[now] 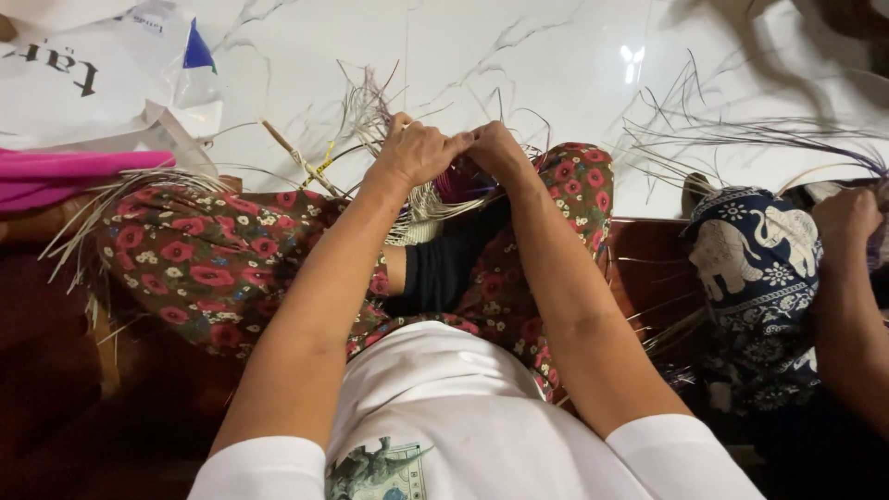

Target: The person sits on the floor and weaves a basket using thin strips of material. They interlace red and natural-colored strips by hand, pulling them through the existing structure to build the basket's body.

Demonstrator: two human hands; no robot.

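Gripping woven strips [428,199] between left hand [417,153] and right hand [495,148].

Glossy white marble floor [556,56], ceiling-light glare [632,56], perhaps dark wooden seating [56,352]

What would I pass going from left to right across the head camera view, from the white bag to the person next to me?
White plastic bag → folded pink cloth → left hand → right hand, both on the half-woven straw piece → spray of loose purple and pale straw strands → neighbour's navy elephant-print trousers → neighbour's hand.
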